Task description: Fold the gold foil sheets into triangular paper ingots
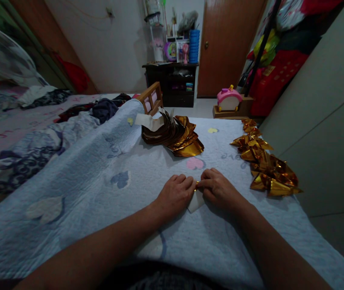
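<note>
Between my two hands a sheet of gold foil paper [196, 202] lies on the bedspread, its pale back facing up and a thin gold strip showing at the far edge. My left hand [176, 193] has its fingers closed on the sheet's left side. From the right, my right hand [217, 187] pinches the far edge, fingertips close to the left ones. Beyond the hands sits a fanned stack of gold foil sheets [172, 133]. To the right lies a pile of folded gold foil pieces [265, 161].
The light blue bedspread [99, 193] with heart patterns covers the bed. Another bed with rumpled clothes [105, 110] is at the left. Past the foot stand a dark cabinet [172, 86], a pink toy [229, 98] and a wooden door [229, 44]. A pale wardrobe [326, 141] borders the right side.
</note>
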The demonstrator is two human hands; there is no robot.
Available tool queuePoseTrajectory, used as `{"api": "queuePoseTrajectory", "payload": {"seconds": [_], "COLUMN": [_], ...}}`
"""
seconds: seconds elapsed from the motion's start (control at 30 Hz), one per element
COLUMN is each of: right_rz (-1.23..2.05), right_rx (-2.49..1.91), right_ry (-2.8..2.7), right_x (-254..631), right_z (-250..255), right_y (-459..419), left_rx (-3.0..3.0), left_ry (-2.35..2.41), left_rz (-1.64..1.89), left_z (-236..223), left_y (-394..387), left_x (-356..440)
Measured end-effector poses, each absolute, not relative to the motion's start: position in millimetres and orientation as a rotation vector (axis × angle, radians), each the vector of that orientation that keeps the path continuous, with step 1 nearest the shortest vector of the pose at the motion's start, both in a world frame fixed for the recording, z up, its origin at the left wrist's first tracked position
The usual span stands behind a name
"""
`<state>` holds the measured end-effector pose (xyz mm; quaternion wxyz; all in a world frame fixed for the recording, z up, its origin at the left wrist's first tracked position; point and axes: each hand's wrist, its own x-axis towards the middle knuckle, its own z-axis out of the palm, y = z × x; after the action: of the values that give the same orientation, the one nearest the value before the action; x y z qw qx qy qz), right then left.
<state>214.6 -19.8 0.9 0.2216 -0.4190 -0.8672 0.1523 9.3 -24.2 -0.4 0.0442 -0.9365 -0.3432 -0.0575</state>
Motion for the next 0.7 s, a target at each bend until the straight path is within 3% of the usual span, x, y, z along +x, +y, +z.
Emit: {"api": "queuePoseTrajectory", "payload": {"seconds": [0.7], "right_rz": [0.530], "right_rx": [-1.240], "right_ry": [-2.355], "right_x": [215.9], "right_z": [2.1], "right_y": [-19.1], "left_rx": [-2.832], "left_ry": [-0.922], "left_rz": [-0.219], "left_z": [-0.2], "left_y": [-26.2], "left_x": [12.4]}}
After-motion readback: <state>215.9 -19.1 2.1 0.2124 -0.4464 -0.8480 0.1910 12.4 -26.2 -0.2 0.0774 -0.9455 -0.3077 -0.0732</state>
